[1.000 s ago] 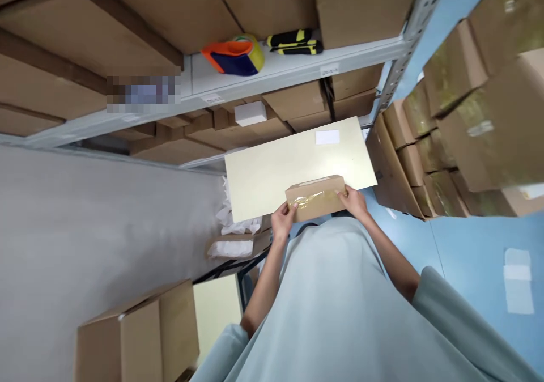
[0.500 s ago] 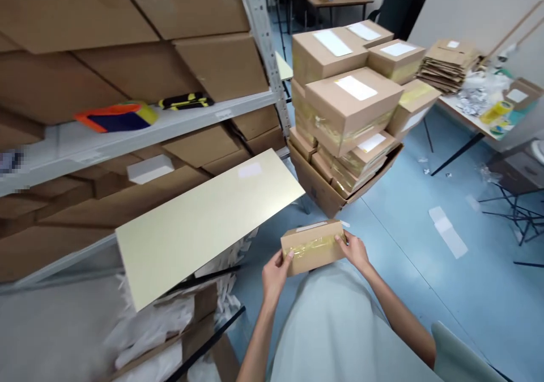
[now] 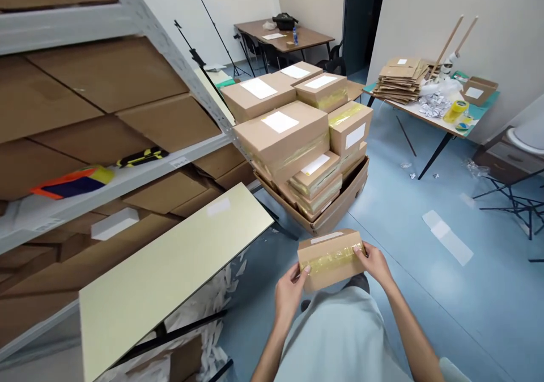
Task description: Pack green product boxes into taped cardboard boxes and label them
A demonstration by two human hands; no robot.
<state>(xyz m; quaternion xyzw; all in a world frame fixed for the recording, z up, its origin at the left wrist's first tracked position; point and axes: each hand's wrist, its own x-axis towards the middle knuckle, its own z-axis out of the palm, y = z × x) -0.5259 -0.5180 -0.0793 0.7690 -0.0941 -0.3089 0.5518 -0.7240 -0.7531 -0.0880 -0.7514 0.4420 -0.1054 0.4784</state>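
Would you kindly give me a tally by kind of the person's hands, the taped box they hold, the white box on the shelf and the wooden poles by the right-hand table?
Hands: 2 (left hand and right hand)
Taped box: 1
White box: 1
Wooden poles: 2
Total: 6

At right — flattened cartons (image 3: pixel 398 81) and a yellow tape roll (image 3: pixel 456 111) are borne by a worktop (image 3: pixel 419 110); at left — black-and-yellow tools (image 3: pixel 142 157) are laid on a shelf (image 3: pixel 148 172).

Closed brown carton (image 3: pixel 333 268), yellow-taped, slightly tilted
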